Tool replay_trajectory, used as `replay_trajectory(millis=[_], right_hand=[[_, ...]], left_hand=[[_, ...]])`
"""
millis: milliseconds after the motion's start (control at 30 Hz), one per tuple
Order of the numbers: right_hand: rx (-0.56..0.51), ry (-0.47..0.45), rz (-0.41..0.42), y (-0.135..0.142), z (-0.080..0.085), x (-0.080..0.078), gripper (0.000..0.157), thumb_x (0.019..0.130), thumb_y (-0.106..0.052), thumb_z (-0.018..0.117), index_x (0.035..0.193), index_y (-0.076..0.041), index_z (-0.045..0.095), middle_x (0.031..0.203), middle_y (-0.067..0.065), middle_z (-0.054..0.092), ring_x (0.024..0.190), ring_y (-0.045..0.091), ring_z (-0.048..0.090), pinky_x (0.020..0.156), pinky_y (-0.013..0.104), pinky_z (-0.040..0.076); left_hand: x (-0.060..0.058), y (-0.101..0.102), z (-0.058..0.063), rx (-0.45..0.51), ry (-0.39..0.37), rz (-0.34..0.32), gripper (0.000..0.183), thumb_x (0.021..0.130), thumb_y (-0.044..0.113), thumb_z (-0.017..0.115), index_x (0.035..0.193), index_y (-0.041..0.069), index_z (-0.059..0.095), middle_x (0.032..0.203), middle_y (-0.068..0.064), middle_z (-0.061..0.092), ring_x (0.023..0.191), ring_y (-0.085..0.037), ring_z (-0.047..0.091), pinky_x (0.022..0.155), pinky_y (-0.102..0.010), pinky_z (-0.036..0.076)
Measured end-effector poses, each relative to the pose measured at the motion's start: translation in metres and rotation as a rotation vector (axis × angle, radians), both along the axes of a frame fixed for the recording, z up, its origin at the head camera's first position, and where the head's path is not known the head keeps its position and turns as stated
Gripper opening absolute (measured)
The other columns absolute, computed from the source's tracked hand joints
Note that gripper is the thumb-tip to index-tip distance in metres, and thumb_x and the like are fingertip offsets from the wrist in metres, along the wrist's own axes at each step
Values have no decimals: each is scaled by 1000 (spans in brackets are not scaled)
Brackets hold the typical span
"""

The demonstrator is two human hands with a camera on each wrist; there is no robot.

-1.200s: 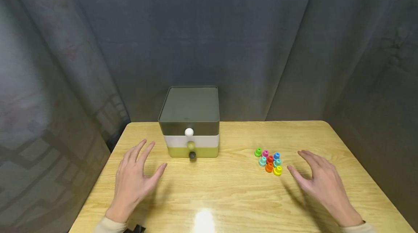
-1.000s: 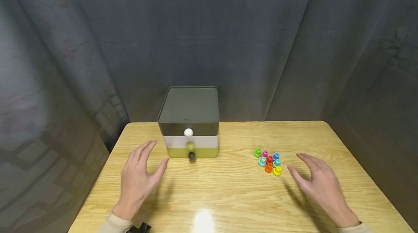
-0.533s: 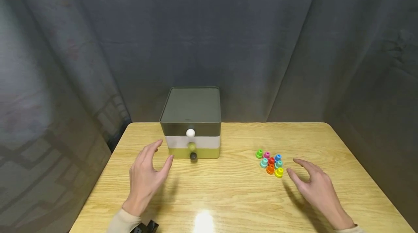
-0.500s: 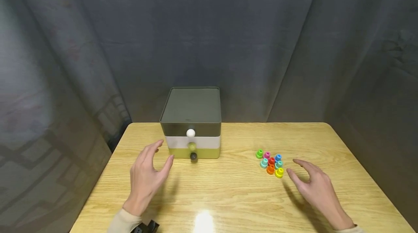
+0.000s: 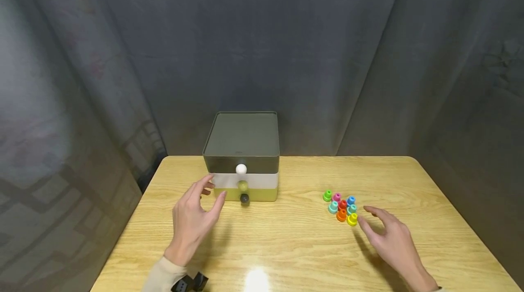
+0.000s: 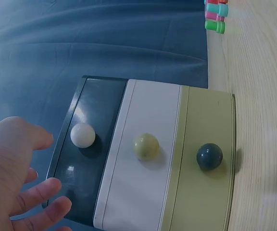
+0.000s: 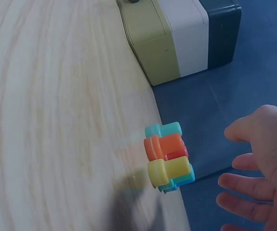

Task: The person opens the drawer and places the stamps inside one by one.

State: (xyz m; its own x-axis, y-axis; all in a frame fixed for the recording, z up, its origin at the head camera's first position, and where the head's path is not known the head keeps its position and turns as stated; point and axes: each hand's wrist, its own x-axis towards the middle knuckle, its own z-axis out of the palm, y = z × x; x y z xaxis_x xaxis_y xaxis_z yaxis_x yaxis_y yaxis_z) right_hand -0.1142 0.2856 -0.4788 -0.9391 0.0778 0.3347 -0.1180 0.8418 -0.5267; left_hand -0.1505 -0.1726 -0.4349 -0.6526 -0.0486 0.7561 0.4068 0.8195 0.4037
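Note:
A three-tier drawer box (image 5: 245,135) stands toward the back of the table, dark green on top, white in the middle, olive at the bottom. Its front bears a white knob (image 5: 241,169), an olive knob (image 5: 243,186) and a dark knob (image 5: 244,198). My left hand (image 5: 194,217) is in front of the box's left side, fingers spread and holding nothing. To the right, a cluster of small colourful plastic pegs stands on the table, among them a yellow peg (image 5: 352,219) and an orange peg (image 5: 341,215). My right hand (image 5: 390,239), fingers loosely bent and holding nothing, is just right of the yellow peg.
The light wooden table (image 5: 303,246) has a glossy reflection near its front. Grey curtains (image 5: 307,55) hang behind it and along both sides. A black device (image 5: 190,282) sits at my left wrist.
My left hand has moved right, toward the box's front. My right hand has shifted slightly left and nearer to me, its thumb now closer to the yellow peg. Box and pegs stay put.

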Motion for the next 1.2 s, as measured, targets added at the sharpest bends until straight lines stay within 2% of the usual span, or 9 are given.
replay_trajectory(millis=[300,600,767,1200], right_hand=[[0,27,-1,-4,-9,0,40,96,-27,79,125,1,74,123,28,74,114,53,69,93,70,52],[0,26,-27,-7,-11,0,40,95,-27,80,124,0,75,122,27,75,114,52,69,92,68,53],[-4,27,-25,-7,-11,2,39,96,-27,80,124,0,75,121,28,75,114,53,69,91,69,53],[9,41,-15,-7,-13,4,37,95,-24,80,122,1,76,118,27,76,111,52,70,91,69,53]], left_hand=[[-8,9,-1,33,-3,-27,51,82,23,90,128,8,73,97,-5,79,78,-20,74,64,-35,55],[-18,18,-3,66,-32,-39,47,84,27,89,125,10,75,99,-5,80,78,-20,74,57,-29,49],[-21,21,-6,55,-48,-33,45,85,28,89,125,12,75,98,-2,80,77,-18,74,58,-30,50],[-34,37,-6,87,-23,-59,41,88,26,88,124,11,75,99,-6,80,75,-19,74,60,-34,53]])
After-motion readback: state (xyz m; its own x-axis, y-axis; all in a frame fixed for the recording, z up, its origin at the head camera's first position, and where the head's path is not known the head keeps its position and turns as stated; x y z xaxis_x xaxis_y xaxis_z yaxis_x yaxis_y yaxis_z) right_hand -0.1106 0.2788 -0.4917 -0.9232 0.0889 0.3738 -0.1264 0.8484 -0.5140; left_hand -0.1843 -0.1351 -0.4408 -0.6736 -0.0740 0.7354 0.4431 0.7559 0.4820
